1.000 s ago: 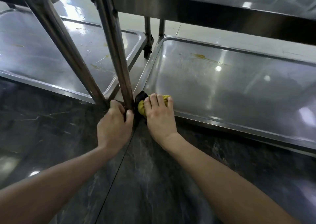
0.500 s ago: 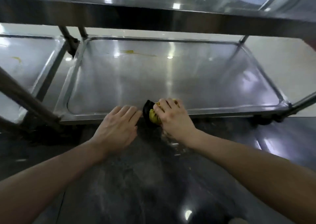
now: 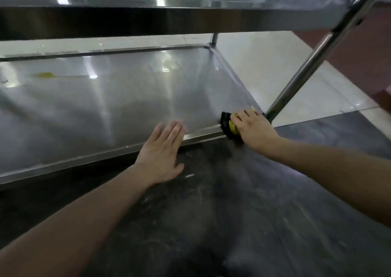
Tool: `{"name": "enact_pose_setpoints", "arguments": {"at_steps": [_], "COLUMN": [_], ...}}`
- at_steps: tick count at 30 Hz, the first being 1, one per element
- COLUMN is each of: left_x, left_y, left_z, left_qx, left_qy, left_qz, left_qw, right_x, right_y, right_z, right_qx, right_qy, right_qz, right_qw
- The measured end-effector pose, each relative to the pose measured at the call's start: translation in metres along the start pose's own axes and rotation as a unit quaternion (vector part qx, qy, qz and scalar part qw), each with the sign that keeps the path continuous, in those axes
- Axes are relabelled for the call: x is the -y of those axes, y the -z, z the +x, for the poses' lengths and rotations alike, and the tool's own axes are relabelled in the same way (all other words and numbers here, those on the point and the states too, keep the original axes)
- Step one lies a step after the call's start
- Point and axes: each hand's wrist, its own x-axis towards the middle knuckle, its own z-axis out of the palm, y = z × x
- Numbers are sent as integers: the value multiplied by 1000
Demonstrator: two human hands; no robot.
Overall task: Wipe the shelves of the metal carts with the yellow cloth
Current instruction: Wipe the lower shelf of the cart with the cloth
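Bunched yellow cloth [image 3: 232, 127] on front-right corner rim, steel bottom shelf [image 3: 127, 103].

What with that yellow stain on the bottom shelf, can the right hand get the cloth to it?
Probably yes: nothing stands on the bottom shelf between the right hand with the yellow cloth and the stain, though it lies far across.

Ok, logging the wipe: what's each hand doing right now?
Left hand: open, fingers straight, over the bottom shelf rim.
Right hand: holding the yellow cloth at the corner.
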Motion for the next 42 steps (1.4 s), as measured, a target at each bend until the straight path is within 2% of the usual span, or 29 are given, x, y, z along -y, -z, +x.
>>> {"name": "enact_pose_setpoints", "arguments": {"at_steps": [3,9,12,18,22,25,31,35,37,42], "left_x": [-13,-8,-11,-10,-12,-11,-12,-13,-10,27], "left_y": [7,5,5,4,5,5,9,21,39,112], "left_z": [29,28,27,25,23,22,24,21,7,-86], "left_qx": [4,-9,-7,2,-6,-7,14,55,68,80], "left_qy": [20,-14,-18,-28,-31,-32,-19,-6,-3,13], "left_qz": [-2,-17,-21,-40,-53,-62,-50,-34,-60,-100], "left_qw": [1000,1000,1000,999,998,998,998,998,996,992], "right_x": [-41,-36,-43,-62,-83,-80,-50,-24,-4,62], "right_y": [-9,6,13,4,-25,-19,31,87,122,200], "right_z": [-7,20,71,185,241,221,110,51,35,6], "right_qx": [34,82,104,69,87,90,141,223,242,212], "right_qy": [-10,-30,-66,-125,-113,-120,-137,-65,-15,149], "right_qz": [-24,45,51,79,59,62,64,80,84,169], "right_qw": [999,995,991,987,988,987,978,969,967,951]}}
